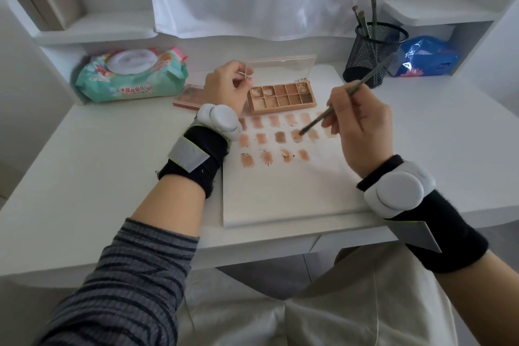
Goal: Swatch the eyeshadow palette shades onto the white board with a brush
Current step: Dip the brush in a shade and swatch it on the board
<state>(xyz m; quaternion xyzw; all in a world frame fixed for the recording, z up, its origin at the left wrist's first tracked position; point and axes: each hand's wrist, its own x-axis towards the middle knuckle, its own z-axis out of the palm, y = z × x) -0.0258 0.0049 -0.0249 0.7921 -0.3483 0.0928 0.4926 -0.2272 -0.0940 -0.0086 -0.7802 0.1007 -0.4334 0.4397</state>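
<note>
Brush (341,101) lying in our right hand (358,126), fingers pinching its handle mid-length. Long axis running diagonal: handle end pointing up-right toward mesh cup (375,55), bristle tip pointing down-left, touching middle-row swatch on white board (280,191). We are seeing three rows of tan swatches there. Eyeshadow palette (281,99) sitting open at board's far edge, clear lid raised. Our left hand (226,87) hovering beside palette's left end, fingers curling, pinching small white thing we cannot identify. Wipes pack (132,76) lying far left.
</note>
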